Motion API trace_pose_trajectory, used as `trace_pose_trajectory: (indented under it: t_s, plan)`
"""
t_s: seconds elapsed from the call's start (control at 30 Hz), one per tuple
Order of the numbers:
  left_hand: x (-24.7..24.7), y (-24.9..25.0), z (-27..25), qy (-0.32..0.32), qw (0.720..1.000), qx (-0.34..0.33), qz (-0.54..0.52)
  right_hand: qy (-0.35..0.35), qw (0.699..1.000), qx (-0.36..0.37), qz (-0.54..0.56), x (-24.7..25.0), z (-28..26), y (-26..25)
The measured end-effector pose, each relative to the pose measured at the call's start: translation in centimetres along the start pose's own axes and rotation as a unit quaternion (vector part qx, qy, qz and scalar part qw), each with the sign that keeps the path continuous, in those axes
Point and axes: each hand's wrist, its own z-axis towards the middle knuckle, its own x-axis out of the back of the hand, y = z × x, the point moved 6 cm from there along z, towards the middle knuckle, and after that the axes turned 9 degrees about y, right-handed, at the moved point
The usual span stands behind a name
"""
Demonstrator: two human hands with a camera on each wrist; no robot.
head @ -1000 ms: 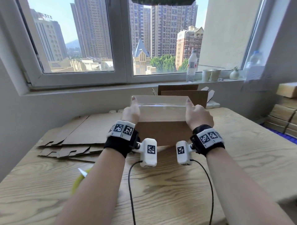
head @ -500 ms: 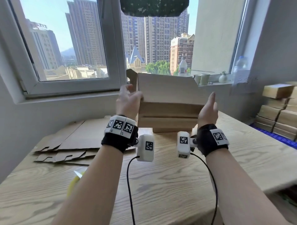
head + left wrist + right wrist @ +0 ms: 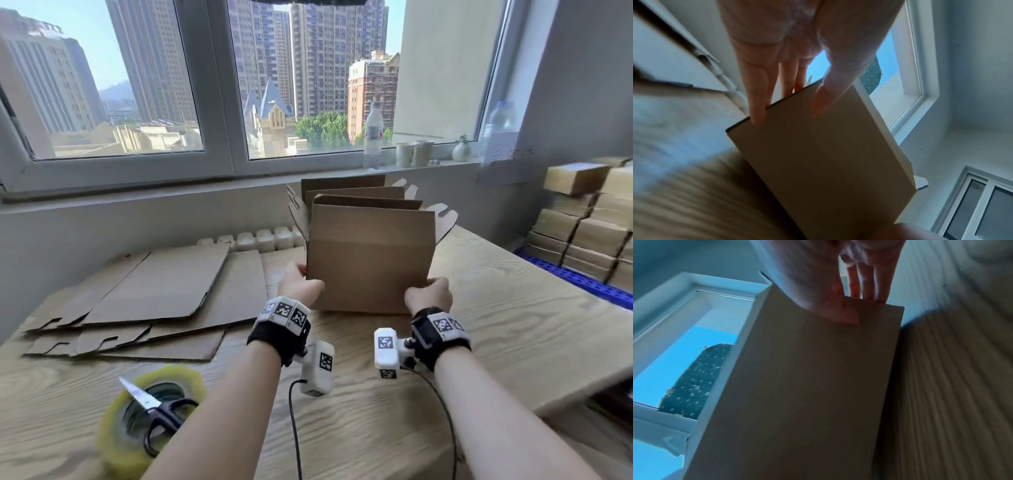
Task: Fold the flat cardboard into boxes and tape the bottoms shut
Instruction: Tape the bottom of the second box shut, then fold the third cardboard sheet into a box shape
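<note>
A brown cardboard box (image 3: pixel 370 260) stands upright on the wooden table (image 3: pixel 513 325), its open flaps pointing up. My left hand (image 3: pixel 301 284) pinches its lower left corner, thumb on the near face and fingers along the side. My right hand (image 3: pixel 428 294) pinches the lower right corner the same way. In the left wrist view the box (image 3: pixel 828 154) sits between my thumb and fingers (image 3: pixel 756 100). The right wrist view shows my thumb on the box (image 3: pixel 807 386). The box's bottom is hidden. Flat cardboard sheets (image 3: pixel 154 301) lie stacked to the left.
A yellowish tape roll (image 3: pixel 191 380) with black-handled scissors (image 3: pixel 154 411) on it lies at the near left. More folded boxes (image 3: pixel 342 188) stand behind the held one. Stacked packages (image 3: pixel 589 233) fill the right side. A bottle (image 3: pixel 372 137) and cups stand on the windowsill.
The box was lifted, turned over in the air and set down upright with its flaps up. Both hands shifted from its top edge to its lower corners.
</note>
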Motion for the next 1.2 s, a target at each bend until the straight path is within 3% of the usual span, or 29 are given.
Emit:
trace_pose_trajectory:
  t_s: [0.17,0.3,0.47,0.6,0.73,0.83,0.9,1.03,1.2]
  plan:
    - [-3.1,-2.4,2.7,-0.045,0.997,0.028,-0.050,-0.005,0.999,0.008,-0.053,-2.1,1.0,0.5]
    - [-3.1,-1.1,2.6,-0.057,0.998,0.029,-0.029,-0.031,0.999,-0.004,-0.019,-4.0,1.4,-0.1]
    - [-3.0,-1.6,4.3,-0.056,0.998,0.024,-0.018,-0.057,0.998,-0.031,-0.015,-5.9,0.9,-0.2]
    - [-1.5,-2.5,4.7,-0.032,0.999,0.040,-0.001,-0.028,0.998,-0.053,0.020,-6.3,-0.9,-1.0]
    - [1.7,-2.7,5.3,-0.001,1.000,0.028,0.013,0.038,0.996,0.051,0.069,-6.3,-4.5,-4.6]
    - [5.4,-2.7,5.9,0.024,0.999,0.037,0.006,0.043,0.981,0.159,0.105,-7.1,-8.2,-8.8]
    - [8.1,-2.9,6.5,0.035,0.998,0.044,0.008,0.006,0.970,0.213,0.117,-8.6,-11.0,-11.1]
    - [15.8,-4.4,7.7,0.112,0.992,0.047,0.027,-0.143,0.946,0.263,0.121,-14.1,-17.3,-13.9]
    - [24.6,-8.2,8.6,0.167,0.981,0.089,0.039,-0.341,0.923,0.176,0.021,-22.8,-23.4,-13.0]
